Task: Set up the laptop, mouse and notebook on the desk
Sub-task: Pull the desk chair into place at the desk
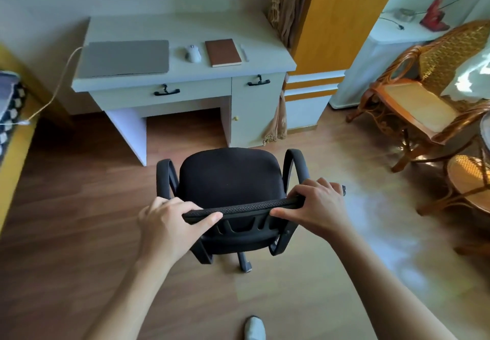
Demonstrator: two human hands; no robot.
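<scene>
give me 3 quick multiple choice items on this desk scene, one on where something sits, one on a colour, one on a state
1. Where does the mouse sit?
A. between the laptop and the notebook
B. on the office chair seat
C. on top of the laptop

2. What colour is the notebook cover?
A. green
B. brown
C. white

3. What state is the laptop in?
A. open, screen lit
B. lying on the floor
C. lid closed, flat on the desk

Answers:
1 A, the mouse lies on the desk top in the gap between the two.
2 B, its cover is reddish brown.
3 C, only the flat grey lid shows, while the left hand and right hand grip the chair's backrest.
</scene>
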